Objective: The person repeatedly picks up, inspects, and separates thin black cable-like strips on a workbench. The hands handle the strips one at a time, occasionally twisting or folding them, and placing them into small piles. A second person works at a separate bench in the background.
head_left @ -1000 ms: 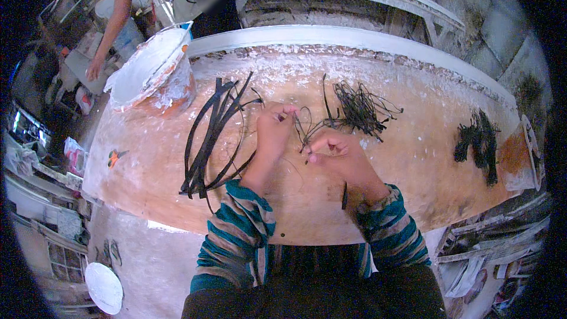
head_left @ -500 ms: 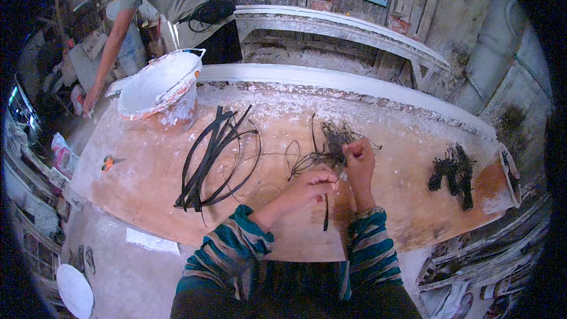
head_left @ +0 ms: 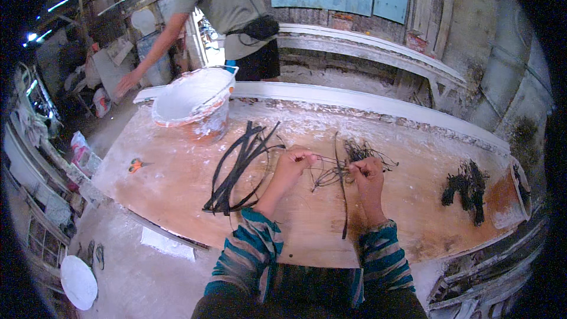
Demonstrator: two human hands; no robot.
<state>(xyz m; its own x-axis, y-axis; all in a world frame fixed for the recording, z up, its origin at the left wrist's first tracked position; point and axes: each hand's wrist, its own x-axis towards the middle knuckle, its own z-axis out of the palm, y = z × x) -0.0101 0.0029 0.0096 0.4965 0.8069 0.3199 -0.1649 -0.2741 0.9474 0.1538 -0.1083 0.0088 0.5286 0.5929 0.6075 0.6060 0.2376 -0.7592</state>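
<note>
Worktop point(head_left: 177, 201) was wooden, white-crusted toward its far edge; a whitened bench point(head_left: 366, 46) stood beyond. Thin black strands point(head_left: 358, 150) lay loosely looped between worktop middle and far edge; left hand point(head_left: 292, 166) and right hand point(head_left: 369, 178), both pinched narrow, held some between them.

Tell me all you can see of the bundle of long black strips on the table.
The black strips lie on the wooden table, left of the left hand. They look flat and flexible, perhaps rubber or plastic. Several cross and gather toward the near end; some bow outward in loose curves, and the far ends fan apart. They are not being held.
</note>
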